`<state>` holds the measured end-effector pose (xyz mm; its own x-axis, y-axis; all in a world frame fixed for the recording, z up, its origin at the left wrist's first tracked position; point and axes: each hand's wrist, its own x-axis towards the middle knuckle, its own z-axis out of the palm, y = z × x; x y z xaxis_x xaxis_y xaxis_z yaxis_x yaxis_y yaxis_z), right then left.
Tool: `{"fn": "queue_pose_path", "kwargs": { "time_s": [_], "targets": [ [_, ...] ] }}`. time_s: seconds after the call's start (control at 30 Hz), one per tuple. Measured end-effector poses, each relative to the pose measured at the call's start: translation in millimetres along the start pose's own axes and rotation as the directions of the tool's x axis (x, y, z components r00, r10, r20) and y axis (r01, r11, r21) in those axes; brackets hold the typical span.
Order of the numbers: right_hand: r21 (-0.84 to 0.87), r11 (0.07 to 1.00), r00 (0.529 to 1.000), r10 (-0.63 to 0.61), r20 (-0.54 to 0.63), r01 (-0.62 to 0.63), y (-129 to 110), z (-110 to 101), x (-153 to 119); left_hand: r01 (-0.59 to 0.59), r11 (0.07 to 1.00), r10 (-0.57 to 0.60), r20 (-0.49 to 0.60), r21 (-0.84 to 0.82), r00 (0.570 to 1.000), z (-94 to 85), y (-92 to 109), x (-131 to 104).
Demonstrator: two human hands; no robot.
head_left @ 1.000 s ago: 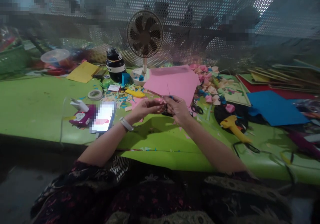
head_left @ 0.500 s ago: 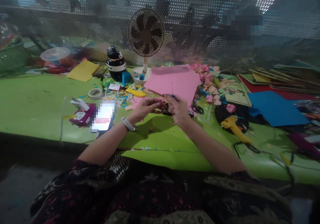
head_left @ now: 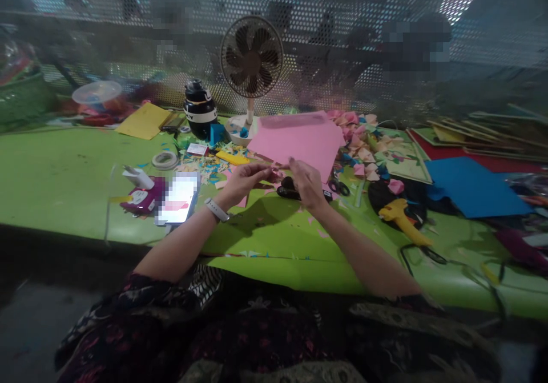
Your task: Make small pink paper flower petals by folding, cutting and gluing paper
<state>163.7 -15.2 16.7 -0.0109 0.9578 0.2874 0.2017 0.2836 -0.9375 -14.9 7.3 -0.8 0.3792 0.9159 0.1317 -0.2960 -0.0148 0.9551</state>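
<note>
My left hand (head_left: pixel 245 183), wearing a white-banded watch, pinches a small folded piece of pink paper (head_left: pixel 276 172) between thumb and fingertips. My right hand (head_left: pixel 309 188) is closed close beside it, thumb and forefinger at the paper's right side. What the right fingers hold, if anything, is too small and blurred to make out. Below the hands a black stapler-like object (head_left: pixel 287 192) lies on the green table, partly covered by my right hand. A large pink sheet (head_left: pixel 299 137) spreads just behind both hands.
Black-handled scissors (head_left: pixel 340 187) and a yellow glue gun (head_left: pixel 400 217) lie to the right, near folded paper pieces (head_left: pixel 363 154). A yellow cutter (head_left: pixel 232 157), tape roll (head_left: pixel 165 160) and phone (head_left: pixel 178 197) are left. A fan (head_left: pixel 252 57) and black jug (head_left: pixel 200 109) stand behind.
The thin upright tool that showed at my right fingers is no longer visible. My right hand has turned slightly, uncovering more of the black object. My left hand stays nearly in place.
</note>
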Motion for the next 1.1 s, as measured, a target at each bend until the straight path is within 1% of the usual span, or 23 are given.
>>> {"fn": "queue_pose_path", "kwargs": {
  "time_s": [0.03,0.1,0.17,0.27,0.47,0.67,0.8,1.1],
  "targets": [
    [-0.128,0.989,0.997,-0.070,0.018,0.072,0,-3,0,-0.005,1.000,0.005,-0.025,0.021,1.000,-2.5,1,1],
    [-0.335,0.923,0.981,-0.181,0.063,0.192,1,-7,1,-0.012,0.998,0.015,-0.059,0.060,0.998,-7.0,3,1],
    [-0.446,0.855,0.964,-0.239,0.117,0.266,3,-7,2,-0.021,0.997,0.025,-0.057,0.073,0.998,-9.5,4,1],
    [-0.524,0.787,0.945,-0.281,0.165,0.325,8,-5,2,-0.030,0.998,0.031,-0.025,0.052,0.999,-9.1,6,0],
    [-0.563,0.747,0.934,-0.311,0.174,0.354,13,-8,5,0.005,0.998,-0.004,-0.009,0.061,1.000,-7.3,8,-2],
    [-0.566,0.722,0.917,-0.330,0.224,0.398,12,-9,6,-0.015,0.997,0.016,-0.004,0.079,1.000,-11.3,4,-1],
    [-0.563,0.706,0.903,-0.352,0.247,0.429,10,-10,6,-0.035,0.996,0.035,0.002,0.080,0.999,-9.7,6,-2],
    [-0.494,0.731,0.882,-0.384,0.274,0.472,8,-10,5,-0.066,0.990,0.072,-0.047,0.121,0.996,-5.6,8,-3]
  ]
}}
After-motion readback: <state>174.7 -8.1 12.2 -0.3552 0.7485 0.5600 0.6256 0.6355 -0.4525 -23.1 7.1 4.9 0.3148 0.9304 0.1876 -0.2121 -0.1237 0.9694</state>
